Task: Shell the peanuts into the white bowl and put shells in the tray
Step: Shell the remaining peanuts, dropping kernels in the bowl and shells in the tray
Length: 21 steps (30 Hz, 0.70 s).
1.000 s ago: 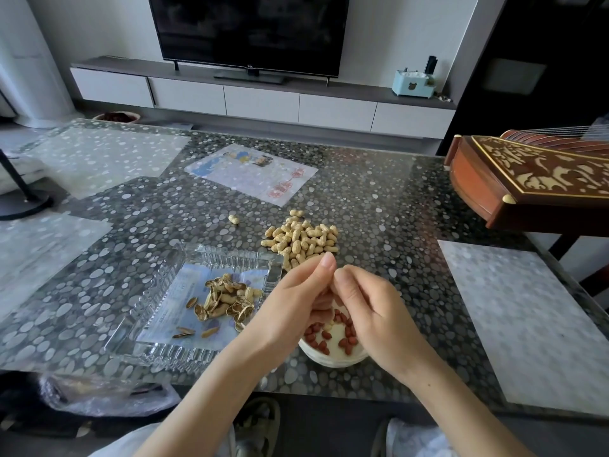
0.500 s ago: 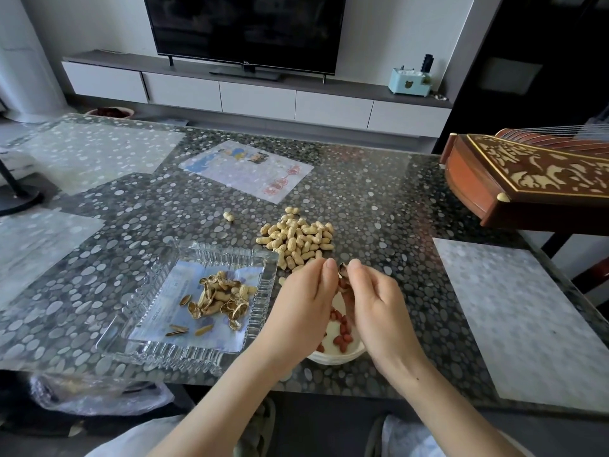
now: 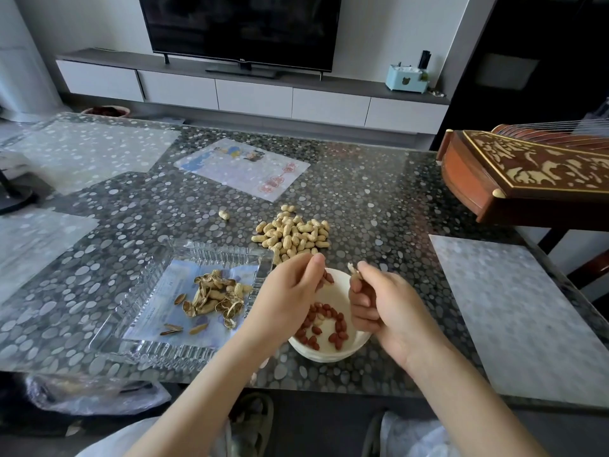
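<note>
left hand [image 3: 290,298] pinches red kernels [image 3: 327,278] at the white bowl's [image 3: 329,357] far rim; let go there and they may skip onto the table [image 3: 379,209]. right hand [image 3: 385,301] pinches a shell piece [image 3: 353,270] over the bowl, so crumbs could drop in. tray [image 3: 211,255] is left, peanut pile [image 3: 293,235] beyond.

Cannot tell what the left hand's [image 3: 286,301] fingers [image 3: 316,262] hold. Hidden beneath: white bowl's [image 3: 333,356] left rim. Buried mostly in right hand's [image 3: 392,308] pinch: shell piece [image 3: 353,269]. Cropped rightward: wooden instrument [image 3: 527,173].
</note>
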Motion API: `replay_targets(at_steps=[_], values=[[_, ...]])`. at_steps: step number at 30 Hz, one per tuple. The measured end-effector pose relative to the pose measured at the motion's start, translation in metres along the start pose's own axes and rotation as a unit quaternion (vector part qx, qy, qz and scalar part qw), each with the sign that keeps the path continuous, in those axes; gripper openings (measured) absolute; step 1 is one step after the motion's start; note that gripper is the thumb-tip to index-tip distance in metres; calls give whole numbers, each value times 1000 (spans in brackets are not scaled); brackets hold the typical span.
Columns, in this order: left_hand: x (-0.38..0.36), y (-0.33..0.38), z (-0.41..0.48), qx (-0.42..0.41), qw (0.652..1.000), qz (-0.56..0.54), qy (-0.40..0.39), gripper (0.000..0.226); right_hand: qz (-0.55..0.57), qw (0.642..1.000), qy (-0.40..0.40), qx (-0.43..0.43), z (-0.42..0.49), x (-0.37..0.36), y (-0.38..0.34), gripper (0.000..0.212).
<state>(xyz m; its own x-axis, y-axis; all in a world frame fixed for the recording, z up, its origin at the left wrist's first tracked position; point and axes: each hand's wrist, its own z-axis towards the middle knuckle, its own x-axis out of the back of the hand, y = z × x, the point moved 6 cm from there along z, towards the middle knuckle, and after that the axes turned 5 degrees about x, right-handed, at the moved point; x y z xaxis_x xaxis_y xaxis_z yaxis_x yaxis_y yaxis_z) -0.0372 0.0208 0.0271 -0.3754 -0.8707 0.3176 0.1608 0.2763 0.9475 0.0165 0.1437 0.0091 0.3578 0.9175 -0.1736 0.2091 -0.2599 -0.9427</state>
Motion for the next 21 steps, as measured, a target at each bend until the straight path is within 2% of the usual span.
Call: replay_targets(at_steps=[4, 7, 11, 16, 19, 21], values=[[5, 1, 1, -53, 969, 237, 49, 39, -143, 986, 47, 76, 2, 17, -13, 41], [4, 0, 4, -64, 942, 323, 66, 43, -194, 972, 74, 107, 3, 24, -18, 44], [7, -1, 8, -58, 940, 329, 64, 48, -222, 963, 79, 130, 2, 26, -21, 45], [31, -13, 15, 2, 976, 212, 53, 46, -158, 979, 24, 126, 5, 14, -18, 31], [64, -29, 16, 55, 968, 231, 86, 46, -138, 981, -30, 134, 7, -6, -21, 18], [90, -42, 15, 102, 949, 277, 113, 45, -170, 970, -67, 160, 9, -28, -24, 14]])
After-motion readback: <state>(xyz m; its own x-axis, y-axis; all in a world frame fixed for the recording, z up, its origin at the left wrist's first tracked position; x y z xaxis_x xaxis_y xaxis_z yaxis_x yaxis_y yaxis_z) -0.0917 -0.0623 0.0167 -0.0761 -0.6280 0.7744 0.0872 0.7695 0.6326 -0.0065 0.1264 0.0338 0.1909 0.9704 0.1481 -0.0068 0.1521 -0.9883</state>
